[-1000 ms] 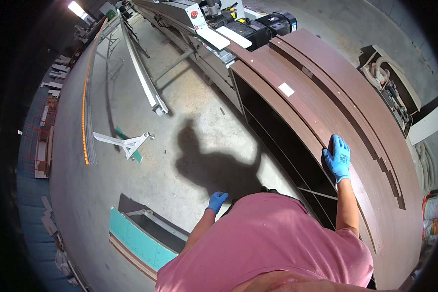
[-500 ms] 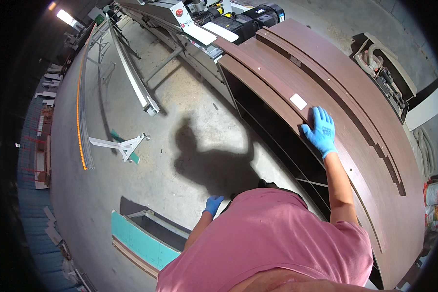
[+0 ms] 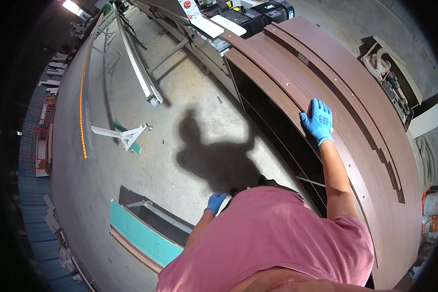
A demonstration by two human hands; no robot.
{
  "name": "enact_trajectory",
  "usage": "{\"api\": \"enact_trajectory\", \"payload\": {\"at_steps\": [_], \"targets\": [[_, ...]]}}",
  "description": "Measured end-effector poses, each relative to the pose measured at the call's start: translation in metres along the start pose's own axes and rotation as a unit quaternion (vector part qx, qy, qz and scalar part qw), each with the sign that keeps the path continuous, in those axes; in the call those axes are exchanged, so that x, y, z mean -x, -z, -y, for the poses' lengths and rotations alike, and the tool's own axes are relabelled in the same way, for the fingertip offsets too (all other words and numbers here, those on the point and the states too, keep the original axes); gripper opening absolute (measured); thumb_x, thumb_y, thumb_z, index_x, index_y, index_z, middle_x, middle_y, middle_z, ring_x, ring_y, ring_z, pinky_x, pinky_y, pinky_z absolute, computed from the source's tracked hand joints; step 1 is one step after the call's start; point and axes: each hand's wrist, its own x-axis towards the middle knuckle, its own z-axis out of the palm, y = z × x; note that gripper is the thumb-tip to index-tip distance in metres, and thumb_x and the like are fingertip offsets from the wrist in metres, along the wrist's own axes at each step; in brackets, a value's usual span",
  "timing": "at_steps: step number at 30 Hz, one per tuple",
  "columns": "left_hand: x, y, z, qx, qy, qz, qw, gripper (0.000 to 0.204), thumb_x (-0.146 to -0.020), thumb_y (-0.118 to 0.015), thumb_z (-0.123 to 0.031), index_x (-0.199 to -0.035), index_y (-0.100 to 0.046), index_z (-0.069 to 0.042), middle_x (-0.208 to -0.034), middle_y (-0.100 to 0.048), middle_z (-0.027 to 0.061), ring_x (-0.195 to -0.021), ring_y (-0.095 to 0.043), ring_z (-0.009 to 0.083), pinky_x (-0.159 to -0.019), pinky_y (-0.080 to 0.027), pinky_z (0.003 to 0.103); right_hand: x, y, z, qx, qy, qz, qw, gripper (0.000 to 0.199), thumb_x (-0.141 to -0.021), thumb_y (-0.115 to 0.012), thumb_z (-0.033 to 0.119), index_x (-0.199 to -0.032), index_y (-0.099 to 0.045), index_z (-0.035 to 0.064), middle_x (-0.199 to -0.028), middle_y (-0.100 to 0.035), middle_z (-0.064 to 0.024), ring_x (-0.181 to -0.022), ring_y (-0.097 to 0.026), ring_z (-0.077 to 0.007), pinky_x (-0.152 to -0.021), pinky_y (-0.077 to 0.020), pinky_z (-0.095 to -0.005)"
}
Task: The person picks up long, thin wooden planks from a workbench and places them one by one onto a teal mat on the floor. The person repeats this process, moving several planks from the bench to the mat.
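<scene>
My right hand (image 3: 319, 121), in a blue glove, lies flat on a long dark brown wood-grain panel (image 3: 345, 141), with its fingers stretched out and the thumb near the panel's edge. The white rectangular label on that panel is now mostly hidden at my right hand. My left hand (image 3: 215, 202), gloved in blue too, hangs low at my side over the floor, fingers loosely extended and nothing visible in it. Below the panel is a dark brown cabinet-like frame (image 3: 258, 78) with a black hollow inside.
A machine with black motors (image 3: 248, 22) stands at the far end of the panels. On the left are long roller rails (image 3: 134, 58) and a white metal stand (image 3: 126, 136). Near my left arm sits a teal board (image 3: 141, 231). Hoses (image 3: 377, 63) lie at the right.
My right hand has come over the place of the white label, which lay uncovered beside it before. The view has shifted slightly. My left hand still hangs at my side.
</scene>
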Motion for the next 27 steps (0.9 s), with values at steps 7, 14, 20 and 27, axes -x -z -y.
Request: {"api": "enact_trajectory", "payload": {"at_steps": [7, 14, 20, 27], "targets": [[-0.004, 0.003, -0.002, -0.020, 0.015, 0.029, 0.999, 0.055, -0.094, -0.081, -0.044, -0.118, -0.076, 0.006, -0.112, -0.080, 0.0183, -0.102, -0.075, 0.0264, -0.091, -0.058, 0.041, 0.048, 0.022, -0.032, -0.025, -0.032, 0.042, 0.998, 0.075, -0.089, -0.076, 0.041, -0.148, -0.055, -0.0002, -0.139, -0.065, -0.0226, -0.132, -0.060, -0.0413, -0.117, -0.0427, -0.0518], [-0.036, -0.004, -0.087, -0.080, -0.168, 0.040, 0.982, 0.056, -0.094, -0.081, -0.043, -0.121, -0.074, 0.006, -0.113, -0.078, 0.0163, -0.102, -0.072, 0.0245, -0.092, -0.057, 0.041, 0.096, 0.046, -0.055, -0.036, -0.062, 0.054, 0.996, 0.077, -0.089, -0.077, 0.038, -0.152, -0.053, -0.0009, -0.143, -0.064, -0.0238, -0.135, -0.058, -0.0432, -0.119, -0.0410, -0.0530], [-0.030, -0.033, -0.237, -0.111, -0.367, 0.045, 0.922, 0.041, -0.098, -0.075, -0.037, -0.107, -0.068, 0.003, -0.098, -0.069, 0.0154, -0.091, -0.064, 0.0274, -0.086, -0.054, 0.040, 0.141, 0.076, -0.081, -0.034, -0.086, 0.061, 0.994, 0.076, -0.086, -0.079, 0.031, -0.150, -0.054, -0.0007, -0.143, -0.063, -0.0243, -0.134, -0.058, -0.0444, -0.117, -0.0420, -0.0537], [-0.012, -0.053, -0.368, -0.180, -0.430, 0.027, 0.884, 0.072, -0.098, -0.074, -0.042, -0.151, -0.058, 0.003, -0.157, -0.059, 0.0247, -0.148, -0.054, 0.0391, -0.124, -0.042, 0.045, 0.186, 0.105, -0.101, -0.030, -0.126, 0.091, 0.987, 0.079, -0.084, -0.081, 0.026, -0.154, -0.053, 0.0023, -0.148, -0.062, -0.0237, -0.140, -0.054, -0.0443, -0.121, -0.0406, -0.0530]]}}
